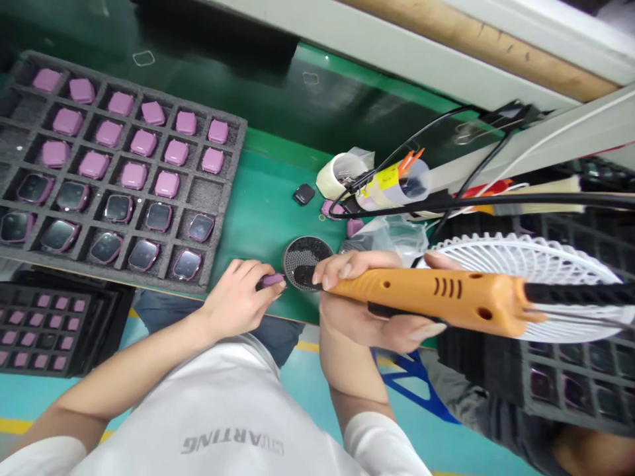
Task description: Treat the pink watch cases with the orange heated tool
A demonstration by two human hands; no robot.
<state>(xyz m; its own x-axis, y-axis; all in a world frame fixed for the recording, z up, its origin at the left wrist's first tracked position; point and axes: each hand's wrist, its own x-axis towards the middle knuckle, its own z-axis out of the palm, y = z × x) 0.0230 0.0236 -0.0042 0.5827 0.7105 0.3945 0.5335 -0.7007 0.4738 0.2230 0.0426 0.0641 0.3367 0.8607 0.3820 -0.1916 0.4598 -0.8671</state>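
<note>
My left hand [235, 297] pinches a small purple watch case [271, 281] above the green bench mat [262, 225]. My right hand [350, 264] grips an orange soldering iron [426, 294] by its handle. The iron's front end reaches left over a round black mesh tip cleaner [307, 262], and my fingers hide its tip. A grey foam tray [218, 218] holds rows of purple watch cases, with glass-faced watches in its nearest rows. A small black watch part [303, 194] lies on the mat beyond my hands.
A tape roll [342, 175] and a plastic cup [397, 185] with orange items stand among black cables. Behind the iron is a white fan guard [526, 258]. A black crate of watches [580, 377] sits lower right, and another tray [49, 327] lower left.
</note>
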